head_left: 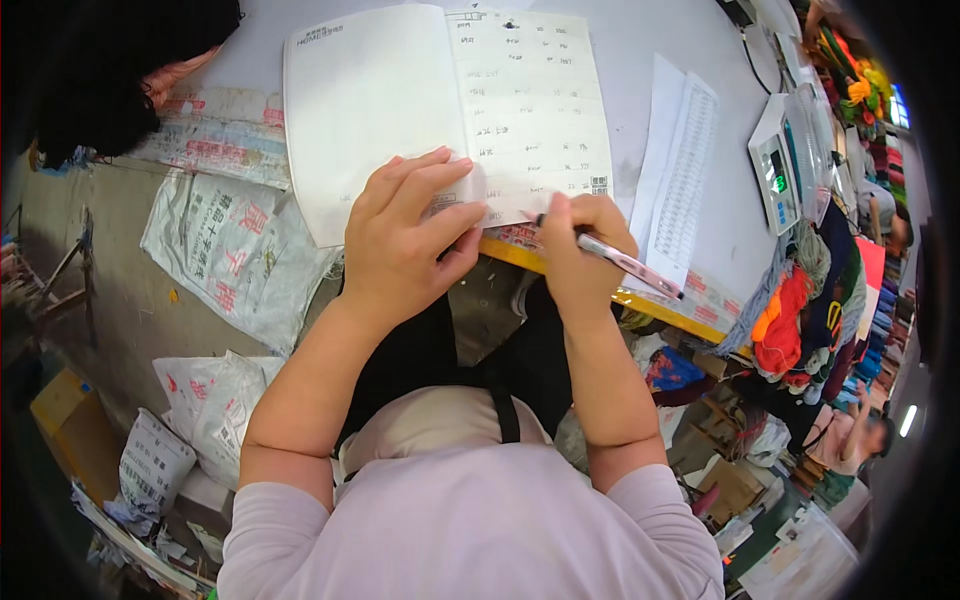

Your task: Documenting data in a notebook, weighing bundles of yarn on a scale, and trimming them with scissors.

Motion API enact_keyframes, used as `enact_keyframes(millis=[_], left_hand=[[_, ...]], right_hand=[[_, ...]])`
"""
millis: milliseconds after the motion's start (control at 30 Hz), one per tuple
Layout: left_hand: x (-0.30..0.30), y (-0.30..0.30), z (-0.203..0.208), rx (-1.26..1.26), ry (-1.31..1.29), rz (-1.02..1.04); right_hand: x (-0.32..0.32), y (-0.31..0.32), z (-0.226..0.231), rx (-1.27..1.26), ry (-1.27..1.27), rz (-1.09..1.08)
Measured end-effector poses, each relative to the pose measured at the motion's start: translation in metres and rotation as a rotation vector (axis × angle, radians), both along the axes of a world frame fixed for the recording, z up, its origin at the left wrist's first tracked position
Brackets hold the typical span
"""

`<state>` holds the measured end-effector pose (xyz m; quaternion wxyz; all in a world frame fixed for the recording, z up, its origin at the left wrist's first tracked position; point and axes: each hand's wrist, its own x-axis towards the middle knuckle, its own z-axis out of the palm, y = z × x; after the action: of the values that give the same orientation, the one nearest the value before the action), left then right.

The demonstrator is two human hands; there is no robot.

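Observation:
An open notebook (375, 95) lies on the table, its left page nearly blank and its right page carrying rows of handwriting. My left hand (410, 215) rests over the lower middle of the notebook, fingers spread across both pages. In my right hand (585, 250) is a pen (630, 265), gripped between thumb and fingers. The pen's tip end points at the lower part of the right page, close to my left fingertips. Beside the notebook, to the right, lie sheets of paper (685, 170) with a printed table.
A digital scale (775, 170) stands at the right of the table (640, 30). Coloured yarn bundles (785, 320) hang at the right edge. Black fluffy material (110, 70) lies at the far left. White woven sacks (240, 250) and a cardboard box (75, 430) are on the left. Another person (845, 440) is at far right.

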<state>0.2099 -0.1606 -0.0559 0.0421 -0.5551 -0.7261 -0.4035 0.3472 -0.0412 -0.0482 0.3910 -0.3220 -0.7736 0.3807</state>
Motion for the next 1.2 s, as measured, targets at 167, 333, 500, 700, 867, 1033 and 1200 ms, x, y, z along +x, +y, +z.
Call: enact_keyframes(millis=[167,333,500,700,867,1033,1200], left_hand=[[-0.001,-0.002,0.001,-0.024,0.017,-0.014],[0.005,-0.003,0.011,-0.206,0.109,-0.039],[0.008,-0.002,0.013,-0.247,0.115,-0.048],[0.008,-0.003,0.013,-0.255,0.108,-0.040],[0.008,-0.003,0.014,-0.260,0.091,-0.040],[0.006,-0.002,0.011,-0.246,0.113,-0.033],[0.009,0.005,0.016,-0.247,0.080,-0.053]], right_hand=[[0.015,0.011,0.006,-0.060,0.023,-0.037],[0.012,0.012,0.007,-0.092,-0.037,-0.016],[0.011,0.013,0.004,-0.103,-0.051,-0.004],[0.015,0.014,-0.004,-0.039,-0.116,0.045],[0.012,0.013,-0.005,0.005,-0.084,-0.034],[0.009,0.015,-0.005,0.001,-0.058,-0.009],[0.016,0.018,-0.001,0.004,-0.090,-0.036]])
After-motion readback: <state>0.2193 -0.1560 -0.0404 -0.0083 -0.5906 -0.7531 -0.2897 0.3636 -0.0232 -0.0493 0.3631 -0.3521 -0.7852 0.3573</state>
